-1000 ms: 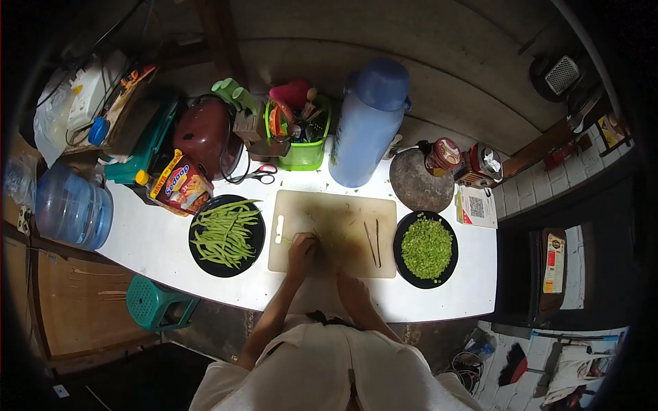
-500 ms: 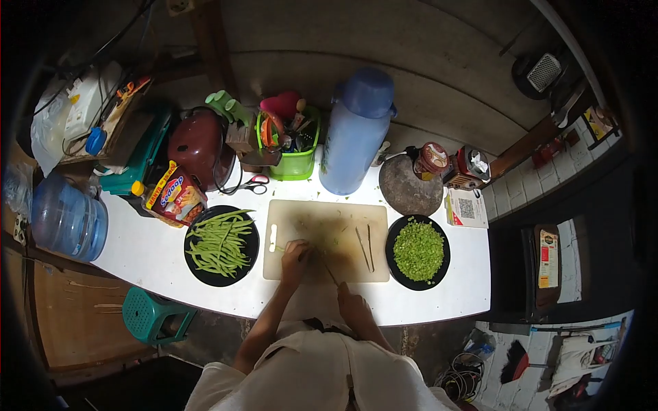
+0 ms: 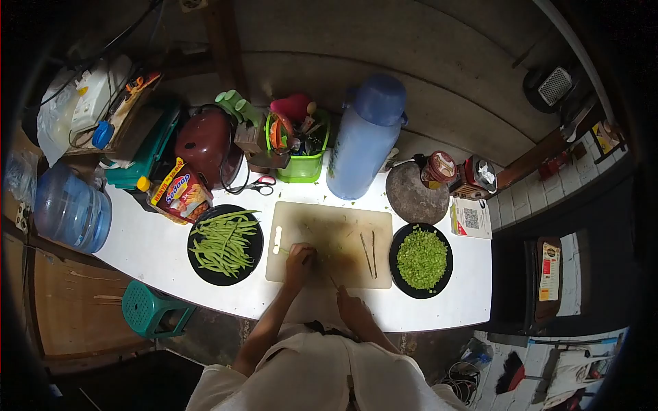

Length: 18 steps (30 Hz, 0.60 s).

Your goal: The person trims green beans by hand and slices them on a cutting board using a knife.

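Green bean (image 3: pixel 284 251) end under left hand (image 3: pixel 299 263), fingers curled narrow | right hand (image 3: pixel 351 308) closed around apparent knife (image 3: pixel 334 281) | cutting board (image 3: pixel 312 216) beneath

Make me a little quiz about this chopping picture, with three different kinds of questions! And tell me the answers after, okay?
1. Pick one: what does the person's right hand hold?
A) a spoon
B) a knife
C) the scissors

2. True or false: the long green beans lie on a black plate to the left of the cutting board.

3. Fill in the missing word: the chopped green bits lie on a second black plate, on the ____ side of the cutting board.

Key: 1. B; 2. true; 3. right
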Motion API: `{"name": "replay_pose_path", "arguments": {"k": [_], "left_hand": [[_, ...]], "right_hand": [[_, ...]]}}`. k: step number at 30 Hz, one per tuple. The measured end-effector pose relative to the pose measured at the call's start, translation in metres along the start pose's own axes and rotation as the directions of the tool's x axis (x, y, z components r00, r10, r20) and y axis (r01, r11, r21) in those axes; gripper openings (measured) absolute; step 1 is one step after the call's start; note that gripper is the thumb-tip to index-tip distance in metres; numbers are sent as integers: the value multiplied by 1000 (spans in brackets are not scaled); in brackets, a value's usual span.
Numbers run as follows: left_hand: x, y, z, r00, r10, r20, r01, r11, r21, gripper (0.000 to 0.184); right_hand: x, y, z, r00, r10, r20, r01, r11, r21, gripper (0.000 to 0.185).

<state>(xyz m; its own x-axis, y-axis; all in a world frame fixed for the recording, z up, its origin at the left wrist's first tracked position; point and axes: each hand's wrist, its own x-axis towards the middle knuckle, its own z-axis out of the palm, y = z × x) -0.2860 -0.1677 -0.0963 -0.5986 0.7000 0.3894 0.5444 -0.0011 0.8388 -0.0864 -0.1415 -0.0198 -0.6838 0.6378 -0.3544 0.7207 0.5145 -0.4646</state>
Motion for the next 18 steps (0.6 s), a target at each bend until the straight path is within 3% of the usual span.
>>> {"name": "replay_pose_path", "arguments": {"k": [6,9,12,15,18], "left_hand": [[-2,1,2,1000,-21,10,21,1000,22,17],[-5,0,0,1000,8,-3,-8,998,68,17],[-5,7,-2,999,33,-13,-32,995,96,17],[-4,9,-4,1000,4,-12,-3,996,86,16],[-3,11,-5,1000,-1,-20,2,998,67,15]], "right_hand": [[23,5,16,992,-92,-83,79,986,-144,36],[27,-1,19,986,-103,-128,91,991,-94,33],[18,-1,18,988,-64,-140,48,993,-110,29],[0,-10,-6,997,62,-36,-65,993,-99,29],[-7,4,-1,991,127,-28,-128,992,-17,28]]}}
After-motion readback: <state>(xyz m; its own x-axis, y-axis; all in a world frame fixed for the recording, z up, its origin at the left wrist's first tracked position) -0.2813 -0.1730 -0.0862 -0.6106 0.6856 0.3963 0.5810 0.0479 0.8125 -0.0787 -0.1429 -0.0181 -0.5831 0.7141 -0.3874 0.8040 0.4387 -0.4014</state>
